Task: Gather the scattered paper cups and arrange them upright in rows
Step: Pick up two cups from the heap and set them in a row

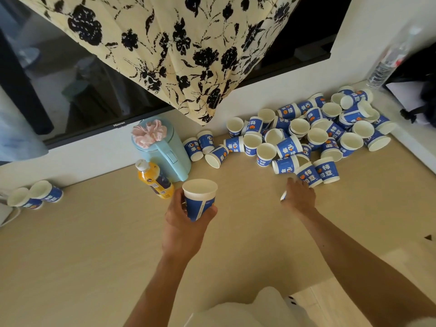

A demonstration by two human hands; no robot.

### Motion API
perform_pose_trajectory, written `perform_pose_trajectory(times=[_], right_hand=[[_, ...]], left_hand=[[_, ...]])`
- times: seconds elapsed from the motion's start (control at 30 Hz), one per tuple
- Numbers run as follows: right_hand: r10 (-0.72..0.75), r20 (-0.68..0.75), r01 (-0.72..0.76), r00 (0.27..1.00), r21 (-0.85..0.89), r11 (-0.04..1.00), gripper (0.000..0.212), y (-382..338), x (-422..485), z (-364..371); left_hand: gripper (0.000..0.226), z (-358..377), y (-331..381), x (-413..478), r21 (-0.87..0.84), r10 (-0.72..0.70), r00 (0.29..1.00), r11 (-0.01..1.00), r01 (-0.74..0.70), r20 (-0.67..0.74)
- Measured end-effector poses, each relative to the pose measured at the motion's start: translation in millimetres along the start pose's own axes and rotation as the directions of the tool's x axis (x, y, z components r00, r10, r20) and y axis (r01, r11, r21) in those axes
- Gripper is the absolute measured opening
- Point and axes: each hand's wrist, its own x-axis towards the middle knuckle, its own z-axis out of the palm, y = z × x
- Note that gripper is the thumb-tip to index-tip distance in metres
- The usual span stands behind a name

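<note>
Matt paper cup (200,199) in the left hand (181,223), matt pale wood-look tabletop (94,244) beneath it, smooth plastic kettle (165,152) and glossy plastic bottle (155,180) just beyond, thin printed cloth (177,43) farther off

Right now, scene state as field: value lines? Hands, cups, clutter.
left hand: grips one cup, mouth up, above the table
right hand: on a mostly hidden cup at the pile's near edge; grip unclear
pile: many cups, jumbled, right rear by the wall
far left: two cups side by side by the wall
clutter: kettle and juice bottle, between the two groups
</note>
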Motion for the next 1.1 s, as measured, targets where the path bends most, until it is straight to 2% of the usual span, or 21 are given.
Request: perform_pose_trajectory(times=[0.1, 0.3, 0.4, 0.47, 0.5, 0.53, 0.57, 0.6, 0.67, 0.7, 0.77, 0.83, 0.9, 1.0, 1.1], right_hand=[[-0.059, 0.075, 0.065, 0.995, -0.078, 0.995, 0.058, 0, -2, 0], [-0.026, 0.218, 0.062, 0.976, -0.161, 0.985, 0.062, 3, -8, -1], [-0.043, 0.238, 0.05, 0.97, -0.023, 0.999, 0.07, -1, -10, -10], [-0.06, 0.216, 0.011, 0.975, 0.22, 0.976, 0.072, -9, -10, -24], [-0.073, 0.202, -0.012, 0.977, 0.39, 0.921, 0.069, -13, -10, -32], [-0.082, 0.198, -0.049, 0.977, 0.58, 0.813, 0.064, -19, -12, -41], [-0.095, 0.217, -0.107, 0.972, 0.761, 0.64, 0.058, -25, -17, -50], [-0.134, 0.255, -0.179, 0.957, 0.891, 0.417, 0.049, -32, -26, -61], [-0.274, 0.271, -0.279, 0.923, 0.96, 0.01, 0.031, -48, -47, -82], [-0.336, 0.243, -0.305, 0.91, 0.941, -0.144, 0.029, -56, -59, -92], [-0.445, 0.146, -0.329, 0.884, 0.87, -0.368, 0.036, -73, -84, -105], [-0.524, 0.037, -0.346, 0.851, 0.79, -0.506, 0.043, -92, -108, -113], [-0.58, -0.04, -0.37, 0.814, 0.734, -0.57, 0.056, -110, -128, -115], [-0.614, -0.117, -0.336, 0.781, 0.749, -0.571, 0.086, -131, -147, -120], [-0.603, -0.143, -0.221, 0.785, 0.844, -0.489, 0.092, -146, -156, -123]], left_hand=[[0.052, -4, 2, -5, -0.002, -0.004, 1.0, 1.0, 0.004, -0.003], [0.052, -11, -4, -10, -0.007, -0.019, 1.0, 1.0, 0.019, -0.023], [0.052, -11, -6, -14, -0.007, -0.024, 0.999, 1.0, 0.023, -0.023], [0.05, -11, -7, -16, -0.012, -0.032, 0.999, 0.999, 0.031, -0.028], [0.049, -11, -8, -17, -0.016, -0.037, 0.999, 0.999, 0.036, -0.031], [0.048, -12, -9, -17, -0.022, -0.043, 0.999, 0.999, 0.042, -0.033], [0.048, -13, -9, -17, -0.03, -0.048, 0.998, 0.998, 0.047, -0.035], [0.047, -14, -8, -17, -0.039, -0.055, 0.998, 0.998, 0.054, -0.035], [0.046, -17, -6, -16, -0.064, -0.063, 0.997, 0.996, 0.06, -0.036], [0.046, -19, -5, -15, -0.083, -0.065, 0.997, 0.995, 0.062, -0.036], [0.045, -22, -3, -11, -0.125, -0.071, 0.997, 0.99, 0.066, -0.034], [0.044, -26, 0, -8, -0.174, -0.075, 0.997, 0.982, 0.068, -0.034], [0.04, -31, 3, -8, -0.227, -0.063, 0.997, 0.973, 0.053, -0.038], [0.036, -37, 7, -10, -0.269, -0.014, 0.999, 0.963, 0.002, -0.042], [0.047, -49, 4, -13, -0.285, 0.011, 0.997, 0.958, -0.033, -0.077]])
